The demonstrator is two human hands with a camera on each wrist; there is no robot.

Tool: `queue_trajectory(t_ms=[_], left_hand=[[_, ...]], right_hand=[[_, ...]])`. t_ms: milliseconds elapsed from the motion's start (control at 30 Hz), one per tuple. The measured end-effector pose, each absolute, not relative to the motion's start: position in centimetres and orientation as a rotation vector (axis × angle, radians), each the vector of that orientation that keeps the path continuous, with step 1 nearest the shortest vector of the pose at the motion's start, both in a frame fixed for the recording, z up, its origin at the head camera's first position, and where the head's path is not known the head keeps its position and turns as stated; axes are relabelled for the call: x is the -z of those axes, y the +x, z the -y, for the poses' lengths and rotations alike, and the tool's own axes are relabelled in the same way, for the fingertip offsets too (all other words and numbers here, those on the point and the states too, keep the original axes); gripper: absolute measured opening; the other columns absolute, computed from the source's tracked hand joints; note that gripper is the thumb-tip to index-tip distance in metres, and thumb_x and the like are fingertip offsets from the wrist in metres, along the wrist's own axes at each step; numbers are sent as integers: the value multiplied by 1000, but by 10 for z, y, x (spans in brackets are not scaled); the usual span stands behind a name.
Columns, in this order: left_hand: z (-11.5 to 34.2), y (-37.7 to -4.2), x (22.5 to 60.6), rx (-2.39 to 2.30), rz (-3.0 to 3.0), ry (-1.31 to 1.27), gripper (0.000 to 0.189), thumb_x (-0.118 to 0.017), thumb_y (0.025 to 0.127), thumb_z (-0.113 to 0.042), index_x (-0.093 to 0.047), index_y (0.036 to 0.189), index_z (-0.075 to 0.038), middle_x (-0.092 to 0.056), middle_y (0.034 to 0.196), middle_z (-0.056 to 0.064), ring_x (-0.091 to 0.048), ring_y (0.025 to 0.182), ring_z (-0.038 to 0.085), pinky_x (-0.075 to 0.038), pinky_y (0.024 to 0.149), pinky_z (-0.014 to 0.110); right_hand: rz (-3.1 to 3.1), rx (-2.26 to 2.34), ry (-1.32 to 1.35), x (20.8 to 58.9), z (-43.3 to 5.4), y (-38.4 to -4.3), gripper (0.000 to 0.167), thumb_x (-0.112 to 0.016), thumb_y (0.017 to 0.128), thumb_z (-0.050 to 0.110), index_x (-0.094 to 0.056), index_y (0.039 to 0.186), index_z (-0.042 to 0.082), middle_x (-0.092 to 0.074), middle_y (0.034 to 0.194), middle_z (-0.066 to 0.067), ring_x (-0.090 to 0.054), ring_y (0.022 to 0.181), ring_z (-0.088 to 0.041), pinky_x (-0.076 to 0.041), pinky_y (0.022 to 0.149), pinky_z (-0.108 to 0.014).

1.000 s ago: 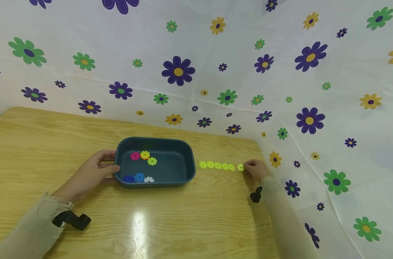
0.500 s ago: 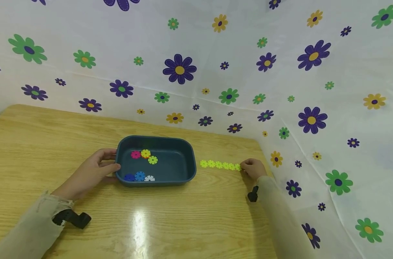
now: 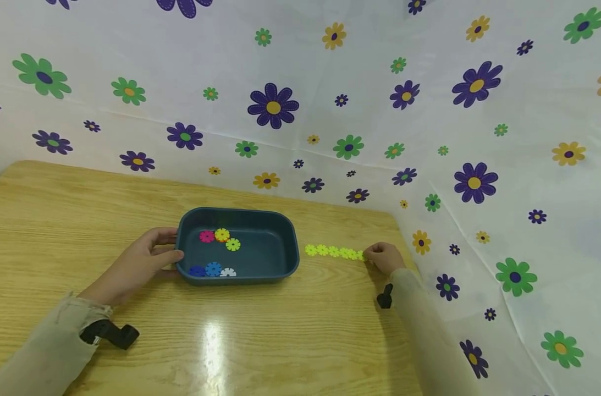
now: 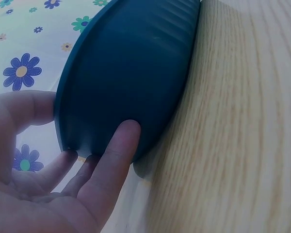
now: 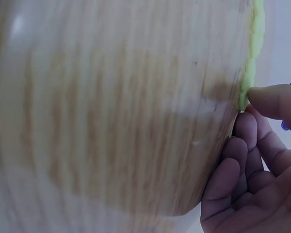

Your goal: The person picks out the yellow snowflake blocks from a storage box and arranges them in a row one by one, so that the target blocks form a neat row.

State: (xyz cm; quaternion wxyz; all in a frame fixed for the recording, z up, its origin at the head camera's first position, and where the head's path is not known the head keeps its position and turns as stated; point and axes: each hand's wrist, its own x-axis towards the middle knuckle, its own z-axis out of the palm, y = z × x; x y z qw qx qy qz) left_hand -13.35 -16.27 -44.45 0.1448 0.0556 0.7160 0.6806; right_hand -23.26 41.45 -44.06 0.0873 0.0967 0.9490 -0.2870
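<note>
My left hand (image 3: 139, 264) holds the left end of a dark teal plastic tub (image 3: 275, 247); in the left wrist view its thumb and fingers touch the tub's end wall (image 4: 121, 73). Right of the tub, several yellow-green notched plastic discs (image 3: 334, 251) lie in a row on the table. At the row's right end my right hand (image 3: 386, 257) pinches the last yellow-green disc (image 5: 244, 94) between thumb and index finger. That disc touches or overlaps its neighbour; whether they interlock cannot be made out.
Inside the tub lie a pink disc (image 3: 207, 236), yellow discs (image 3: 233, 245), blue discs (image 3: 213, 269) and a white disc (image 3: 228, 273). Flower-patterned cloth (image 3: 221, 115) hangs behind and to the right of the wooden table (image 3: 260, 335), close to my right arm.
My right hand has moved left with the pinched disc, closing the gap to the row. The left hand and tub have stayed in place.
</note>
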Motion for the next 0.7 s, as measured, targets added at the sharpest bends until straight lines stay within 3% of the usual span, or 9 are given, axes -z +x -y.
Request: queue_trajectory(t_ms=[233,333,533,600,700], left_hand=[[163,-133,443,-1965,-2054,169,70,-64,105,-19,-24,157,5,-36,151,31,-60,122,27,-62,90,41],[163,-134,444,-1962,-2052,176,70,-64,105,-20,-24,157,4,-36,151,31,-60,122,27,-62,90,41],[164,-134,447,-1964,-2055,186,70,-63,105,-22,-24,157,4,-36,151,30,-61,120,21,-63,90,41],[165,-135,448,-1967,-2049,187,71,-63,105,-22,-24,158,4,-36,151,30,-62,118,18,-63,90,41],[165,-135,448,-1972,-2041,186,71,-63,105,-22,-23,158,4,-35,152,30,-62,117,15,-62,90,41]], right_hand=[[-2807,930,285,435,-414,-236,32,-61,99,31,-67,112,2,-66,90,-8,-56,73,-18,-49,61,-30],[-2817,1022,273,425,-402,-236,34,-59,103,32,-65,116,1,-67,98,-12,-61,80,-20,-56,68,-32],[-2801,1212,107,387,-334,-235,32,-58,106,31,-63,122,4,-65,121,-24,-65,104,-38,-59,92,-51],[-2787,1265,15,374,-305,-232,30,-59,105,30,-64,122,5,-65,121,-24,-64,105,-41,-58,92,-51],[-2787,1276,-139,361,-262,-228,25,-62,104,29,-66,117,8,-68,112,-17,-66,98,-34,-60,85,-43]])
